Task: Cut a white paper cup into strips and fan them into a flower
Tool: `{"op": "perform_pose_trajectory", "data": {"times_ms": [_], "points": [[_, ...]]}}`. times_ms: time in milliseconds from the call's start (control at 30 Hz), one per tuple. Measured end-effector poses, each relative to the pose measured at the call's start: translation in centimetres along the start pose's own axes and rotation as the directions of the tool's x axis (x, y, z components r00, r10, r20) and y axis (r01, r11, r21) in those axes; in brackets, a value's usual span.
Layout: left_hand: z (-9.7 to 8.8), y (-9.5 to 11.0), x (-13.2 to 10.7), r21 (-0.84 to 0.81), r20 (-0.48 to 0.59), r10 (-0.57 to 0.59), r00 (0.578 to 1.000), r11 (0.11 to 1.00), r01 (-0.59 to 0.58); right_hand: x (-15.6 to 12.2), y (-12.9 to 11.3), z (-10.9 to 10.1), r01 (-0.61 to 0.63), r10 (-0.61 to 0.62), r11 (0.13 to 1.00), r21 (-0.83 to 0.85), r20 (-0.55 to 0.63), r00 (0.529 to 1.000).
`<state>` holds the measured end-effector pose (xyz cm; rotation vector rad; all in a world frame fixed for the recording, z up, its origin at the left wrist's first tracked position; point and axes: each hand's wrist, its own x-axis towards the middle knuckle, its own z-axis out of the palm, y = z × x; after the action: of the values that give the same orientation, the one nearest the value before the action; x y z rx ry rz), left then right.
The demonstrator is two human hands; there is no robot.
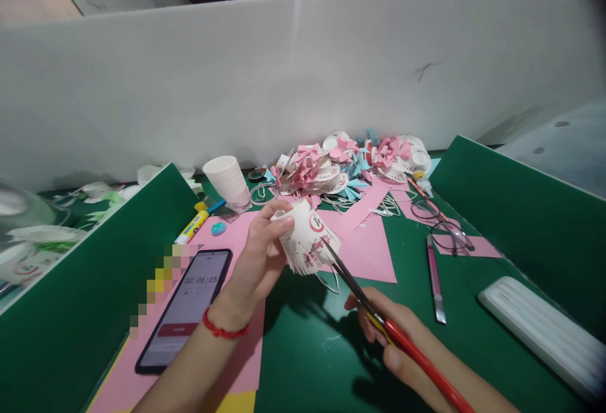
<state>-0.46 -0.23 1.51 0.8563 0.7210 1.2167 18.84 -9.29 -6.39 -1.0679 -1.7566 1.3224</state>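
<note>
The left hand (258, 258) has its grip closed around a white paper cup with a red and pink print (307, 242), held on its side above the green surface (307, 350), thumb on top and fingers (279, 223) curled over its base. The cup's wall is already cut into narrow strips along the rim, which fan out loosely towards the right. The right hand (402, 343) is closed on the red-handled scissors (379, 312); their dark blades are slightly parted and their tips reach into the strips at the cup's rim.

Under the left wrist lies a sheet of pink paper (237, 362), and just left of that grip a black smartphone (187, 309) shows a timer. Beyond the left hand stands a stack of plain white paper cups (230, 182), with a yellow glue stick (192, 227) near it. Behind the held cup is a heap of finished pink, blue and white paper flowers (360, 160). To the right of the scissors lie a pink craft knife (434, 277) and a pair of thin-framed glasses (442, 223). Green side panels (521, 211) and a white partition (303, 78) fence in the surface.
</note>
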Motion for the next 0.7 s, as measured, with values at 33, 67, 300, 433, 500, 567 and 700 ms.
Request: {"op": "perform_pose_trajectory", "data": {"times_ms": [33, 67, 300, 433, 500, 567, 700], "points": [[-0.1, 0.1, 0.1, 0.005, -0.007, 0.005, 1.0, 1.0, -0.005, 0.0, 0.1, 0.0, 0.006, -0.006, 1.0, 0.01, 0.01, 1.0], [-0.2, 0.2, 0.1, 0.013, -0.006, 0.008, 1.0, 1.0, -0.008, 0.1, 0.2, 0.0, 0.014, -0.015, 1.0, 0.021, 0.019, 1.0], [0.2, 0.0, -0.2, 0.011, 0.092, -0.026, 0.995, 1.0, 0.025, 0.4, 0.2, 0.2, 0.052, -0.053, 0.998, 0.031, 0.037, 0.998], [0.0, 0.1, -0.1, -0.027, 0.053, -0.024, 0.998, 0.999, 0.026, 0.2, -0.2, 0.2, 0.013, -0.013, 1.0, 0.02, 0.012, 1.0], [-0.3, 0.2, 0.1, -0.052, 0.011, -0.017, 1.0, 0.998, 0.017, 0.1, -0.2, 0.2, -0.003, 0.003, 1.0, 0.013, 0.0, 1.0], [-0.7, 0.3, 0.3, -0.073, 0.008, -0.014, 1.0, 0.997, 0.014, 0.2, 0.1, 0.2, 0.005, -0.005, 1.0, 0.017, -0.018, 1.0], [-1.0, 0.2, 0.4, -0.115, 0.123, -0.06, 0.991, 0.991, 0.074, 0.4, 0.2, 0.3, 0.029, -0.028, 0.996, 0.086, -0.017, 0.999]]}}
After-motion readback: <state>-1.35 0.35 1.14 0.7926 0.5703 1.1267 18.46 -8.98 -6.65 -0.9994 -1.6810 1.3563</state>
